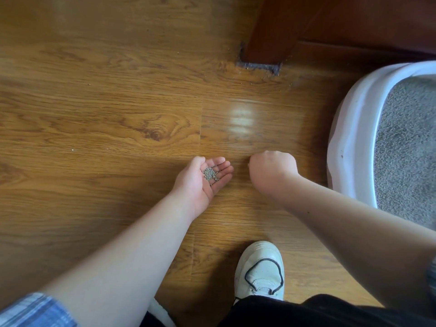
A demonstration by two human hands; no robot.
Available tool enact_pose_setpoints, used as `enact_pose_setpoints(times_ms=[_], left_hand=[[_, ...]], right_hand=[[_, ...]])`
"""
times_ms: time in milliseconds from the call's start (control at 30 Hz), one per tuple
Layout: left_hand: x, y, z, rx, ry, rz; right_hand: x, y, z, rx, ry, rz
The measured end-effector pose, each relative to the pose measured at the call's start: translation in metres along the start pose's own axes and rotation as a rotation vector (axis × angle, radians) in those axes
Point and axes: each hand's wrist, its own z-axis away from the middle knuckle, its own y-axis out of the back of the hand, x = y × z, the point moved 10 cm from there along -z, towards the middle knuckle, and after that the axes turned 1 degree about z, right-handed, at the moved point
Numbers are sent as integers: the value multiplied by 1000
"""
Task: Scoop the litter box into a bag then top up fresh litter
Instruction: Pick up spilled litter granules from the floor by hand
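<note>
Left hand [199, 185] cups granules [210, 174] near litter box [349, 128] rim.

White litter box [349, 128] at right holds grey litter [405, 147], seemingly level; granules [210, 174] rest in left hand [203, 182].

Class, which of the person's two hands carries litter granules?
The left hand, palm up, with grey litter granules lying in it; the right hand is knuckles-up, its palm hidden.

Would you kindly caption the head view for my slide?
Left hand cups grey litter grains above the floor; right hand curled alongside, litter box at right.
</note>
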Motion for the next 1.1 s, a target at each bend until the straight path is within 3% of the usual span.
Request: enact_pose_setpoints(times_ms=[300,600,767,967,1100], left_hand=[[-7,5,-5,45,-9,-47],[-18,-2,2,54,-13,-78],[-42,-13,7,-2,95,-83],[-38,-6,5,23,35,-33],[-31,-5,5,31,5,-39]], right_hand=[[16,-8,-3,72,-75,-245],[12,7,30,357,58,-486],[-27,-7,54,202,174,-497],[18,-20,58,459,157,-816],[37,-31,37,492,94,-777]])
